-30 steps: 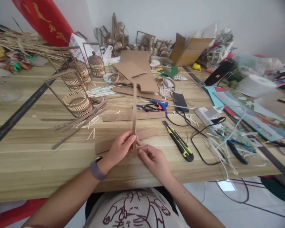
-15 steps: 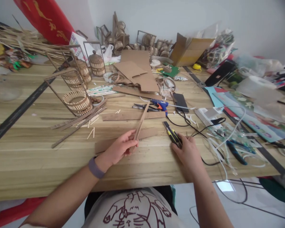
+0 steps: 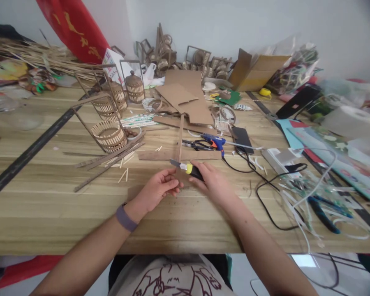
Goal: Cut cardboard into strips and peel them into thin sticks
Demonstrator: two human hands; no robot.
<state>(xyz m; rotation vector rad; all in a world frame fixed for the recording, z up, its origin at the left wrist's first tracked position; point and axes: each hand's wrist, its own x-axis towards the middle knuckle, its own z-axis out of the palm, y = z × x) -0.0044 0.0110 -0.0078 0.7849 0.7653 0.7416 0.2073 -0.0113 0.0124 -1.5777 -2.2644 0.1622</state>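
Observation:
My left hand (image 3: 158,190) pinches the near end of a narrow cardboard strip (image 3: 180,137) that stands up and runs away from me over the wooden table (image 3: 49,205). My right hand (image 3: 212,183) grips a yellow and black utility knife (image 3: 186,167), its blade tip pointing left and touching the strip just above my left fingers. A wider flat cardboard strip (image 3: 160,155) lies crosswise just behind both hands.
A blue glue gun (image 3: 214,141), scissors and a phone (image 3: 242,135) lie behind my right hand. Small woven baskets in stick frames (image 3: 107,133) stand to the left, cardboard sheets (image 3: 185,96) at the back, and black and white cables (image 3: 274,193) with blue pliers to the right.
My right hand let go of the strip, reached right to the knife on the table, picked it up and brought it to the strip. My left hand kept holding the strip.

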